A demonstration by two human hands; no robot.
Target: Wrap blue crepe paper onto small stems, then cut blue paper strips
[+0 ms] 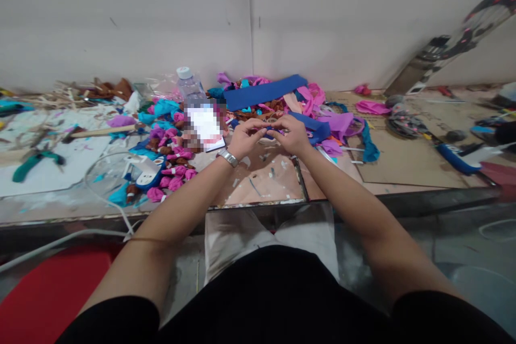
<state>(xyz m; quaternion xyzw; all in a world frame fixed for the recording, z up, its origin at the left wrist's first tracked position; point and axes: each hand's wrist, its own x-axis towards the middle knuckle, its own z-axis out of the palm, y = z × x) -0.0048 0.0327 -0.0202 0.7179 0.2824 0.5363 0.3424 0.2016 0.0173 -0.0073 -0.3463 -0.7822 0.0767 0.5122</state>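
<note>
Dark-blue scrap (269, 128), apparently cloth, sits at the centre of the frame, between the two hands above the bench (258, 185). From the far left, green-handled pliers (28, 167) lie on pale, paint-flecked paper, and a hammer (105, 131) with a straight wooden handle rests beyond them. Next come a rounded white-and-blue socket block (148, 172) with its stiff white cable, and a heap of crinkled, knotted-looking pink bundles (174, 172). If a forearm caught that cable, the block could drag bundles toward the front edge. A flat phone (205, 126) with a lit screen lies near a clear plastic bottle (190, 86); a sideways elbow might knock either. The left hand (246, 140), below a metal-link watch (228, 158), pinches the scrap with thumb and forefinger; the right hand (291, 135) meets it in a matching pinch, fingers bent. So small a piece could slip if either pinch loosened, and would be hard to pick out among similar colours. Behind the hands lies a smooth, flat blue strip (264, 91); rightward are limp purple cloth (341, 122), a wrinkled teal strip (368, 142) and stiff brown cardboard (391, 164).
</note>
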